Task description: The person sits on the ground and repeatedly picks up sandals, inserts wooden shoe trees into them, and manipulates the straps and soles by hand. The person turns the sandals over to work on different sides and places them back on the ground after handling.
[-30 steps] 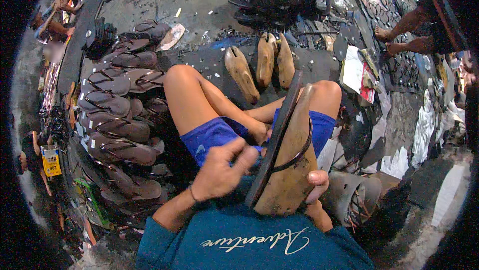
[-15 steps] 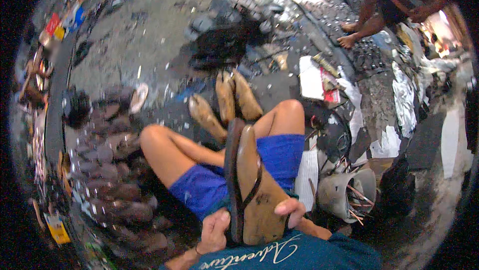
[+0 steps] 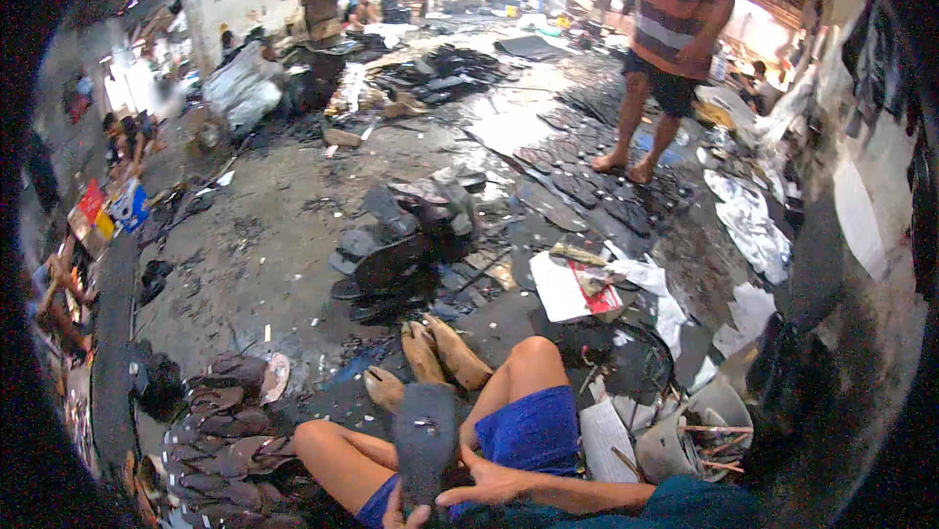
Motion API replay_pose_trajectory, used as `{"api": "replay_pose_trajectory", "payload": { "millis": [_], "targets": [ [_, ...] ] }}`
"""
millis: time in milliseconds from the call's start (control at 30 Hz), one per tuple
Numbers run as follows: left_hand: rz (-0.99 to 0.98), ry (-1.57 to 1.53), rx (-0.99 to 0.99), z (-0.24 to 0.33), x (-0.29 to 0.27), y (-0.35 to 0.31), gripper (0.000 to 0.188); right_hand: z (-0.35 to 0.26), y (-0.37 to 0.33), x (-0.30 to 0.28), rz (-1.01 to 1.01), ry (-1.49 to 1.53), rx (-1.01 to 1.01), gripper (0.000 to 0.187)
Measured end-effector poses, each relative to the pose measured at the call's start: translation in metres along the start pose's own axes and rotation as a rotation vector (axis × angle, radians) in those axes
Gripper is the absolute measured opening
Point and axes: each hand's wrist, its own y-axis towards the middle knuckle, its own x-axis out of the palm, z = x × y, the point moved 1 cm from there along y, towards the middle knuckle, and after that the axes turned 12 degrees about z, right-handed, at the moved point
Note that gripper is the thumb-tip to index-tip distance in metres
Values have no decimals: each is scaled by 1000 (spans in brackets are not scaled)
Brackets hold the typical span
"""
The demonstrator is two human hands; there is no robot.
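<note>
A dark grey flip-flop sandal [image 3: 424, 436] stands tilted up between my knees, its sole turned toward me. My left hand [image 3: 404, 515] is closed on its lower end, only partly in view at the bottom edge. My right hand [image 3: 487, 479] grips it from the right, the thumb on the near edge and the fingers partly behind it. Whether the shoe last is still inside the sandal is hidden. Just beyond lie tan wooden shoe lasts: a short one [image 3: 383, 388], a middle one [image 3: 423, 351] and a right one [image 3: 458, 353].
Brown sandals [image 3: 220, 441] are heaped at my left. A pile of black sandals [image 3: 391, 245] lies ahead. To my right stand a grey bucket [image 3: 690, 431] with sticks and a white-and-red carton sheet [image 3: 572, 286]. Another person [image 3: 675, 50] stands barefoot beyond, beside dark soles on the floor.
My view has lifted toward the room. The sandal has turned so that its sole faces me instead of the strap and last. My right hand has moved up along its side.
</note>
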Motion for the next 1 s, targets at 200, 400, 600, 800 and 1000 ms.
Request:
{"api": "replay_pose_trajectory", "payload": {
  "millis": [200, 400, 600, 800, 1000],
  "targets": [
    [205, 197, 86, -43, 11, -8, 51, 64, 14, 23, 206, -357, 3, 111],
    [102, -171, 24, 19, 4, -2, 56, -38, -5, 4, 119, 190, -117, 86],
    [556, 219, 660, 115, 63, 68, 40, -82, -2, 10, 189, -283, -370, 78],
    [423, -409, 219, 152, 42, 113, 65, -96, -14, -53, 171, 18, -101, 58],
    [-98, -334, 242, 148, 72, 109, 83, 3, 118, -115, 794, -832, -324, 55]
  ]
}}
